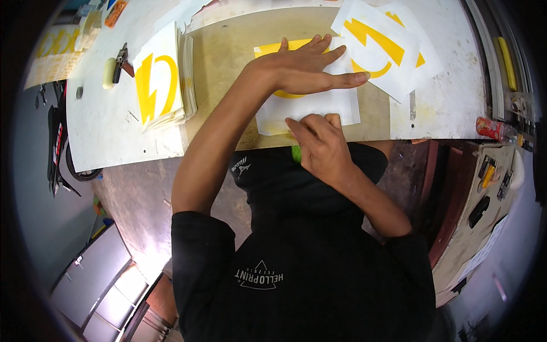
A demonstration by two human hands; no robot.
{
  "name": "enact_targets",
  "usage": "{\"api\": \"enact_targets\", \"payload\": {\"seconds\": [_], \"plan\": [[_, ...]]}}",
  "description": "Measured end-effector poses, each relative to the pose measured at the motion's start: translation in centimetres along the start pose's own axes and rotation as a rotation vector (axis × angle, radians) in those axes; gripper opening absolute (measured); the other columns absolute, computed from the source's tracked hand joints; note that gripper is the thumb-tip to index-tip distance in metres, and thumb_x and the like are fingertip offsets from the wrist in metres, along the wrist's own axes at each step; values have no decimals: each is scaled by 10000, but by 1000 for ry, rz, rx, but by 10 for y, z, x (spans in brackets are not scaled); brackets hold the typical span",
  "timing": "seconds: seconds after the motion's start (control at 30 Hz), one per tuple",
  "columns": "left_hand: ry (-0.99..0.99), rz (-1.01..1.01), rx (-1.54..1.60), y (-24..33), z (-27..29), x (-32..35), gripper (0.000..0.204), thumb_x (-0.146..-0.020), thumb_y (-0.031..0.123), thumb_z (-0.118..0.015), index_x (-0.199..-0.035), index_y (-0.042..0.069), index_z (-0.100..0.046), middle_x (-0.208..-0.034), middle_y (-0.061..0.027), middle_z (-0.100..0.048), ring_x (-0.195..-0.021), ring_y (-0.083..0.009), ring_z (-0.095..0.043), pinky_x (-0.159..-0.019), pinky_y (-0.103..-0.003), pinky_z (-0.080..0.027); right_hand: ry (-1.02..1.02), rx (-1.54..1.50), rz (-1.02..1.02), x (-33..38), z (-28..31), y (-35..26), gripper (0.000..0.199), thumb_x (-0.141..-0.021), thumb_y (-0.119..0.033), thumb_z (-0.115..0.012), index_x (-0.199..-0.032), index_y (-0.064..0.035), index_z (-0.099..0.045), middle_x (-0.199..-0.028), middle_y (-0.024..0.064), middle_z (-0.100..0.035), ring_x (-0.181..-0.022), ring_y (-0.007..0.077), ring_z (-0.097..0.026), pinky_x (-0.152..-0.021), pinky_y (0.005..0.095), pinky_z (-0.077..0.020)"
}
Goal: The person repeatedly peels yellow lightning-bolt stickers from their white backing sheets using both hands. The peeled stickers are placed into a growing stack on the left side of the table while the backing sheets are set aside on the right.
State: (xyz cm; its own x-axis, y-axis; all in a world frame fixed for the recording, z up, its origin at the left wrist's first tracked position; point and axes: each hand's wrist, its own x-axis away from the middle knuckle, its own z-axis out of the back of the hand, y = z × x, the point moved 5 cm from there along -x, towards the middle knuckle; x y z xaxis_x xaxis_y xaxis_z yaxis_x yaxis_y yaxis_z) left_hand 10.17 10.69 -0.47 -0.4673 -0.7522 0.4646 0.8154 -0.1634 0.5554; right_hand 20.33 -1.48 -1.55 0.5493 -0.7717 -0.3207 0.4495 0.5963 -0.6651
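Near the front edge of the worktop (102, 134), on the brownish mat (228, 34), lies the white sheet (336, 108) being worked on, yellow print showing at its far side. The left hand (307, 67) is spread palm down across it, fingers wide, its grip loose and closed around nothing; the thumb reaches out to the loose printed sheets (374, 48) on the right. The right hand (325, 145) sits at the sheet's near edge, fingers curled, but I can't tell from here whether its grip has pinched the paper or only touches it. To me it looks like a step of steadying the sheet and working at that near edge; the next move would seem to call for the left palm to hold it flat while the right fingers get a sure hold. Most of the yellow shape is hidden under the left hand. A green thing (296, 154) shows just beside the right hand, too covered to name, and I can't make out whether it is held. The loose sheets overlap, so the lower one's print is partly covered.
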Motion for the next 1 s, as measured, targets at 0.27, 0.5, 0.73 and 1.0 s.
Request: {"api": "enact_targets", "payload": {"seconds": [0.27,0.5,0.73,1.0], "plan": [[10,7,-44,-1,-2,-3,1299,-758,1037,-277,-1666,108,-255,-1747,-175,-120,-1627,-299,-76,-1281,-643,-49,209,-63,-101,20,-7,-24,262,-875,-9,-727,-1134,26,-707,-881,107,-645,-728,279,-614,-694,379,-444],[36,19,-76,-2,-4,1,1261,-779,1023,-277,-1664,124,-268,-1746,-163,-136,-1624,-302,-95,-1289,-626,-64,333,69,-437,53,24,13,178,-917,-53,-737,-1066,37,-698,-889,152,-680,-746,308,-717,-649,360,-573],[171,31,-157,5,-6,1,1052,-912,902,-273,-1629,139,-374,-1720,-150,-253,-1599,-320,-216,-1289,-603,-106,559,121,-741,108,117,82,245,-920,-36,-750,-1152,30,-707,-982,179,-708,-767,269,-709,-646,356,-549],[723,-301,-14,-6,6,26,609,-983,462,-662,-1468,102,-580,-1610,-178,-463,-1528,-368,-378,-1244,-599,-254,404,514,-228,36,111,68,363,-897,-107,-786,-1239,-18,-706,-1232,170,-670,-1135,366,-634,-966,463,-494]]}}
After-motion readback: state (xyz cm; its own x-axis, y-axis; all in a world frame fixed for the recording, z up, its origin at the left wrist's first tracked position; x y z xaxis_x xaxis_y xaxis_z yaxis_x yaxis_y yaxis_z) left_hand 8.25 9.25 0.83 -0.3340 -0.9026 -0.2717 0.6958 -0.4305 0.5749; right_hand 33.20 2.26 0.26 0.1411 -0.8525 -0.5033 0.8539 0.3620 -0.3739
